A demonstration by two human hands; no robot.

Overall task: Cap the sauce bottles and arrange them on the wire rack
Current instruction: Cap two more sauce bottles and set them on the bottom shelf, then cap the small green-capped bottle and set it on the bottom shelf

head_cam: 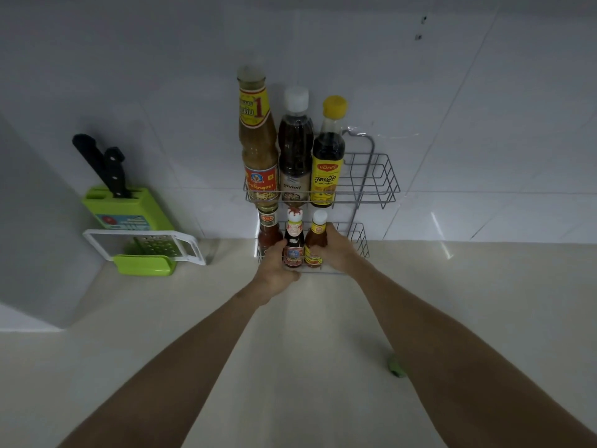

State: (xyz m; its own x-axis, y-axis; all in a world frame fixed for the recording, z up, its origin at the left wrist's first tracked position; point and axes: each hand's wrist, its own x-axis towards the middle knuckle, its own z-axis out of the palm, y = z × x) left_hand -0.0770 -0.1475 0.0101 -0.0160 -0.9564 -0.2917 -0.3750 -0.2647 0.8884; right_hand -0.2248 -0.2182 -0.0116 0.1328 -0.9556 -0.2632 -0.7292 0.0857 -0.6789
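— Bottles on the lower shelf of the rack (371,176)?
— Three. Left hand (274,263) grasps the middle bottle (293,240), right hand (336,250) the orange bottle (315,240).
— Around them?
— Three tall capped bottles (295,147) crowd the upper shelf; knife block (126,208) and grater (145,247) stand well left.

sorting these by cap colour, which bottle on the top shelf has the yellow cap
The dark sauce bottle at the right end of the top shelf; its two neighbours have pale or white caps.
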